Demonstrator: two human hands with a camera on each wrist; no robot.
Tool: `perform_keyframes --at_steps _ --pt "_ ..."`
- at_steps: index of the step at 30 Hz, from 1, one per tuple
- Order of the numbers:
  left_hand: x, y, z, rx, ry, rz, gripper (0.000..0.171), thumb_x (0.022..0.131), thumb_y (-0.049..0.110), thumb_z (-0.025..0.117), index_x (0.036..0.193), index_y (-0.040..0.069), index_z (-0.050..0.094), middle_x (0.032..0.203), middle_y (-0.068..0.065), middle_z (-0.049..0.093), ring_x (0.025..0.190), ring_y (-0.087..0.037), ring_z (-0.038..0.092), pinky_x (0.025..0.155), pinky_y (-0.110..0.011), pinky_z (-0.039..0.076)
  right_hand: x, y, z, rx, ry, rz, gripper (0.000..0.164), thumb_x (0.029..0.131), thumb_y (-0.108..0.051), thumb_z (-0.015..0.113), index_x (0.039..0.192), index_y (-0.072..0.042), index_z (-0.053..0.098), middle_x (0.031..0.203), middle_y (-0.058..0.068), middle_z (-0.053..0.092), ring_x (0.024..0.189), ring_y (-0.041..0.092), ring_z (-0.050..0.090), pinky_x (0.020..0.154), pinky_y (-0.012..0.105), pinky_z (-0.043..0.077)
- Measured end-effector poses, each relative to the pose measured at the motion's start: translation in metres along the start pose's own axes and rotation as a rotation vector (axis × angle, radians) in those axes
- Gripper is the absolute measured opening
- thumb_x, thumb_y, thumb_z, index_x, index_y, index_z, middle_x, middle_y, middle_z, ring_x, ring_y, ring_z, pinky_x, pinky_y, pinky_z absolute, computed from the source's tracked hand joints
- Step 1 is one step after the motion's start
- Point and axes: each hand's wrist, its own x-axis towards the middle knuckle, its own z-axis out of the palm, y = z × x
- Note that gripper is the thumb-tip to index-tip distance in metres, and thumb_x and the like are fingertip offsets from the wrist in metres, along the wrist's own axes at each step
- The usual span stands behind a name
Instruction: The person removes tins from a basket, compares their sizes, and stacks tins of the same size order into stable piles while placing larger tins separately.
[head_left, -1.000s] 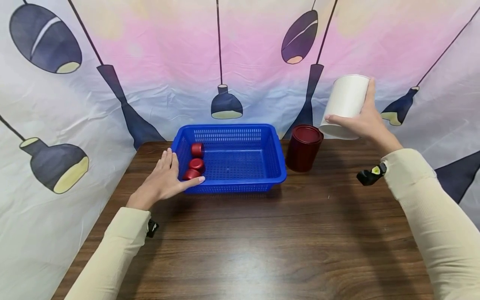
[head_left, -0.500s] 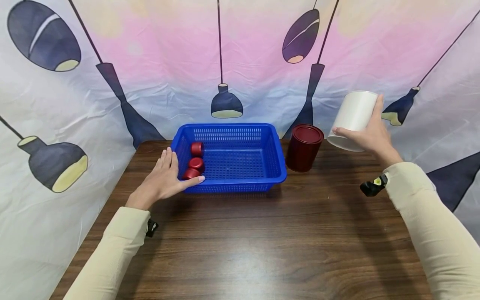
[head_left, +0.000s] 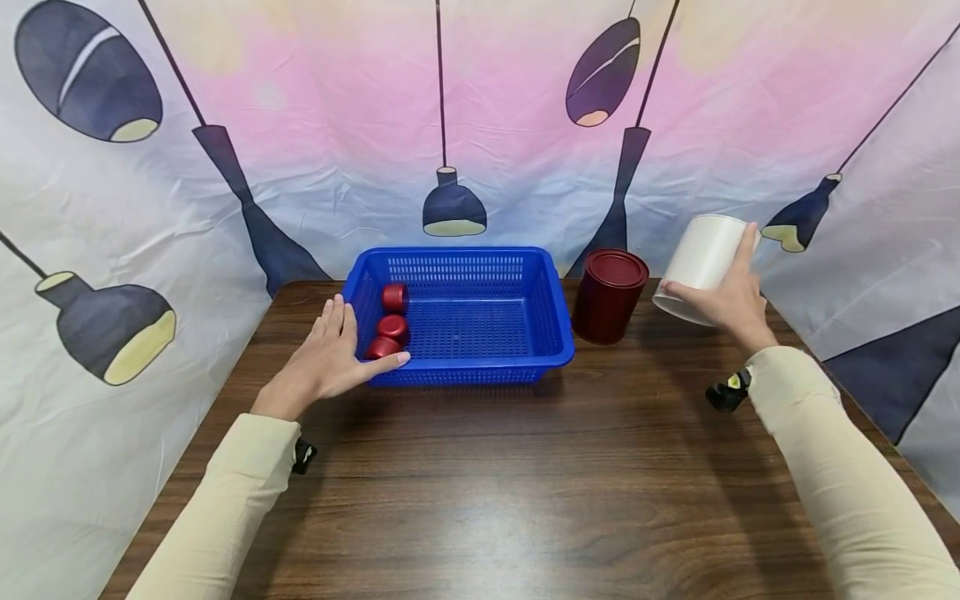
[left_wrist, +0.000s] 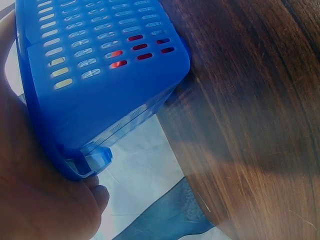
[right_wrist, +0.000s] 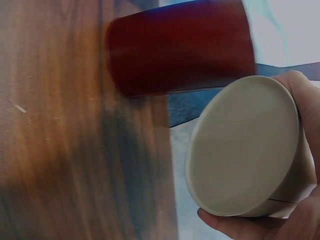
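My left hand (head_left: 318,358) rests with straight fingers on the left rim of a blue plastic basket (head_left: 457,364), the thumb lying along its front corner. Inside the basket's left end sit three small red metallic cap-like pieces (head_left: 392,330); some red shows through the slots of the basket (left_wrist: 115,100) in the left wrist view. Off to the right, my right hand (head_left: 727,292) grips a white cylindrical canister (head_left: 703,260), tilted and raised above the table. Its flat round end (right_wrist: 245,150) faces the right wrist camera. Just left of it stands a dark red lidded can (head_left: 609,298).
The brown wooden table (head_left: 480,475) carries the basket and the red can near its back edge. Behind and at both sides hangs a fabric backdrop (head_left: 315,133) printed with lamps.
My right hand has come down with the white canister, from high beside the red can to closer over the table. The left hand and the basket have not moved.
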Motion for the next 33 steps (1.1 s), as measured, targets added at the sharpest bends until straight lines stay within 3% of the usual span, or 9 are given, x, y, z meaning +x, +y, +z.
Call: perform_keyframes --at_steps 10,23,33 --pt "0.0 0.0 0.001 -0.002 0.003 0.0 0.133 0.082 0.089 0.043 0.156 -0.01 -0.005 0.164 -0.028 -0.016 0.151 -0.046 -0.014 0.118 -0.065 0.003 -0.003 0.017 0.03 -0.072 0.075 0.001 0.141 0.074 -0.059 0.083 0.156 -0.035 -0.029 0.128 0.046 0.038 0.105 0.057 0.046 0.079 0.07 0.042" --pt "0.001 -0.001 0.002 0.0 0.009 0.004 0.132 0.082 0.088 0.043 0.157 -0.01 -0.005 0.164 -0.028 -0.016 0.151 -0.046 -0.014 0.119 -0.064 0.002 -0.004 0.033 0.054 -0.075 0.106 0.019 0.141 0.072 -0.062 0.083 0.156 -0.036 -0.027 0.133 0.043 0.035 0.101 0.059 0.048 0.078 0.069 0.043" --pt "0.001 -0.001 0.002 0.005 0.012 0.006 0.132 0.083 0.088 0.044 0.156 -0.011 -0.004 0.164 -0.029 -0.015 0.151 -0.046 -0.014 0.119 -0.065 0.003 -0.004 0.04 0.067 -0.086 0.129 -0.02 0.14 0.073 -0.059 0.083 0.158 -0.033 -0.024 0.135 0.043 0.033 0.096 0.059 0.049 0.072 0.069 0.045"
